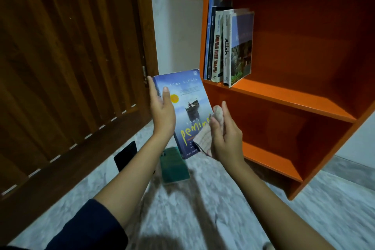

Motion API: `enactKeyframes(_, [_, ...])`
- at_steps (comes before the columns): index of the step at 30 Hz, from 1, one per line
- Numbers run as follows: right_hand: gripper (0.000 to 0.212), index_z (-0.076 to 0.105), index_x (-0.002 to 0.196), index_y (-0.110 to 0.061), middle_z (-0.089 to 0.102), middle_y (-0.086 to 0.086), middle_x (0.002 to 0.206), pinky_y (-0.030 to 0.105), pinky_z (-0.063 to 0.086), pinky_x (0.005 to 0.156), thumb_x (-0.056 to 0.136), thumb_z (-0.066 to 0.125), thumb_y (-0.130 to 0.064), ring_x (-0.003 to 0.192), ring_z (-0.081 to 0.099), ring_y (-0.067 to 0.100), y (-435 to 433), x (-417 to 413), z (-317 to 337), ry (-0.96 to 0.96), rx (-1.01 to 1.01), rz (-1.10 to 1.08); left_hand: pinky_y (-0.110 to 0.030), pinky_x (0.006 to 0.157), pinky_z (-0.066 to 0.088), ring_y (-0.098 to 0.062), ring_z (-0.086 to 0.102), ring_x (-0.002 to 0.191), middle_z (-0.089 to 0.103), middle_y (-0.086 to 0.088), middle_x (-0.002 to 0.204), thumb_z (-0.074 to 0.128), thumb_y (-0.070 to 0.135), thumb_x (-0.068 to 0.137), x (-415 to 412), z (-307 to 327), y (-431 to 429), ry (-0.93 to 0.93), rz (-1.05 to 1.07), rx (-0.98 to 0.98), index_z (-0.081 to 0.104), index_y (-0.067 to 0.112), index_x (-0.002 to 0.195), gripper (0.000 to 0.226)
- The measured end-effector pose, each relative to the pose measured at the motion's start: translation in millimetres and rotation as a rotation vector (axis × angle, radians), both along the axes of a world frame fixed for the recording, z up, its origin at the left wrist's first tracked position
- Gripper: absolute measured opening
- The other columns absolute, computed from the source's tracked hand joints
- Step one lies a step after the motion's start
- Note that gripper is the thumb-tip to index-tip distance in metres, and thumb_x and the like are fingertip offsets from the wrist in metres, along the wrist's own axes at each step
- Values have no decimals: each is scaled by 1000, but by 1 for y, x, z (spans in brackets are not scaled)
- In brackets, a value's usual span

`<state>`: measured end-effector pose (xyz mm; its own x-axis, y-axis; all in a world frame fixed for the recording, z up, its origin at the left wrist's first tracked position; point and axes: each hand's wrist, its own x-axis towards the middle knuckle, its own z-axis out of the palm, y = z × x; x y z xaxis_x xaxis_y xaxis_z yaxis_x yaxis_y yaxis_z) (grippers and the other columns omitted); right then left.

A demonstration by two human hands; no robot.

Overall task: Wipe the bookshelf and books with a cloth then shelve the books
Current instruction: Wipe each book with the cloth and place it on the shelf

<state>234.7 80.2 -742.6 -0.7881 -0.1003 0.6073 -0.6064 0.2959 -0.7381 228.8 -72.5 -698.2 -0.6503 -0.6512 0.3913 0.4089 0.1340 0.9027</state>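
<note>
Slatted brown door (71, 57) beside white wall (176, 26), grey marbled floor (334, 209).

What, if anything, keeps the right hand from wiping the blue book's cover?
Likely nothing, so yes: the right hand holds the cloth against the blue book; the left hand grips only its left side.

Blue book (189, 97), possibly checked cloth (203, 141)

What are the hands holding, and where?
The left hand holds the book by its left edge, thumb on the cover. The right hand grips a bunched cloth in its fingers.
</note>
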Motion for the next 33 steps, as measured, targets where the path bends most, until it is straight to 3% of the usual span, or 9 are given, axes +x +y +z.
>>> enactKeyframes(6, [44, 42, 133, -3, 45, 10, 143, 44, 38, 106, 96, 45, -25, 133, 41, 24, -35, -14, 25, 16, 48, 60, -27, 106, 40, -12, 41, 132, 27, 0, 153, 39, 24, 101, 11, -3, 17, -41, -283, -112, 12, 25, 150, 56])
enactKeyframes(9, [35, 54, 125, 1, 47, 14, 141, 27, 33, 110, 93, 52, -14, 134, 39, 18, -36, -26, 34, 124, 57, 78, -22, 105, 39, -10, 40, 133, 26, 1, 153, 37, 17, 101, 14, -6, 17, -58, -383, -120, 10, 24, 150, 56])
enactKeyframes(12, [32, 60, 119, 4, 54, 19, 132, 7, 21, 108, 87, 59, 0, 129, 41, 15, -36, -33, 41, 298, 86, 116, -5, 89, 40, 20, 45, 112, 30, 18, 140, 34, 10, 101, 17, -6, 19, -76, -439, -132, 9, 17, 149, 54])
enactKeyframes(17, [35, 57, 124, 0, 54, 16, 133, 22, 27, 113, 89, 58, -1, 131, 43, 18, -32, -50, 52, 358, 121, 212, -6, 100, 33, 1, 29, 133, 27, 8, 146, 32, 8, 101, 13, -5, 24, -39, -421, -87, 14, 10, 149, 51])
enactKeyframes(20, [30, 63, 118, 1, 60, 16, 125, 20, 32, 109, 88, 59, -2, 124, 49, 17, -30, -59, 51, 359, -12, 26, -4, 100, 31, 19, 33, 125, 28, 20, 142, 34, 8, 101, 13, -2, 30, -10, -338, -130, 20, 9, 147, 48])
enactKeyframes(24, [27, 67, 116, -13, 67, 3, 118, 26, 46, 98, 92, 58, -16, 112, 59, 9, -24, -53, 35, -79, -374, -220, -34, 114, 31, -8, 33, 138, 30, 7, 151, 40, 22, 98, 10, -1, 32, 52, -308, -31, 26, 19, 146, 49])
enactKeyframes(27, [29, 65, 121, -14, 66, -1, 121, 20, 45, 96, 94, 54, -19, 114, 58, 8, -21, -48, 21, -269, -466, -251, -23, 114, 27, -4, 24, 139, 25, 6, 152, 38, 19, 101, 7, -3, 35, 21, -307, -49, 24, 17, 147, 48])
enactKeyframes(31, [32, 58, 127, -9, 58, 6, 131, 28, 39, 106, 97, 50, -16, 126, 50, 14, -24, -37, 20, -119, -328, -190, -39, 116, 28, -14, 27, 141, 23, 4, 154, 36, 16, 101, 0, -3, 41, 7, -352, -73, 22, 18, 148, 49])
enactKeyframes(33, [34, 54, 129, -4, 54, 10, 135, 28, 35, 110, 96, 50, -13, 131, 45, 18, -24, -33, 18, 2, -233, -134, -32, 115, 28, -13, 25, 142, 22, -1, 156, 36, 13, 101, -5, -1, 42, -14, -390, -75, 21, 17, 148, 49])
